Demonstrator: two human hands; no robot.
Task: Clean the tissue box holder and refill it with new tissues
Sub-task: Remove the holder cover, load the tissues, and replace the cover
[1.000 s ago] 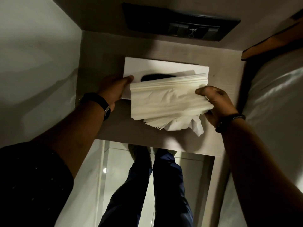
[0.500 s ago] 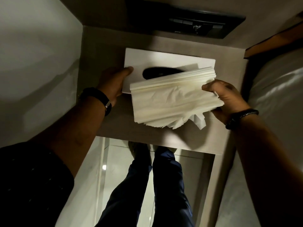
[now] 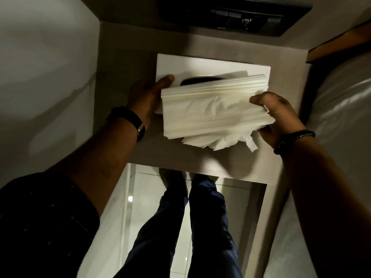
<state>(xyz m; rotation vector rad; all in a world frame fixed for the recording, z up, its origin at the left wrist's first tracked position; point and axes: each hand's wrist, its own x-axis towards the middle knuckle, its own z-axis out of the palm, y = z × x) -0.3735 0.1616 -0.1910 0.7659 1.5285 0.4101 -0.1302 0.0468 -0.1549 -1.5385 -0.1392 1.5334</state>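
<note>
A white tissue box holder [image 3: 210, 66] with a dark oval slot lies flat on a small wooden bedside shelf [image 3: 200, 159]. Just in front of it and partly covering it, a thick stack of white tissues [image 3: 212, 115] is held in the air. My right hand [image 3: 275, 115] pinches the stack's right end, where loose sheets hang down. My left hand [image 3: 148, 97] rests against the holder's left edge, fingers under the stack's left end; whether it grips the stack or the holder is hidden.
A dark switch panel [image 3: 232, 15] is set in the wall behind the shelf. A plain wall [image 3: 44, 67] closes the left side and a white-sheeted bed [image 3: 341, 121] the right. Below the shelf are my legs [image 3: 180, 227] and a glossy tiled floor.
The tissue stack and my right hand have shifted slightly right and away from me over the holder. My left hand has stayed at the holder's left edge.
</note>
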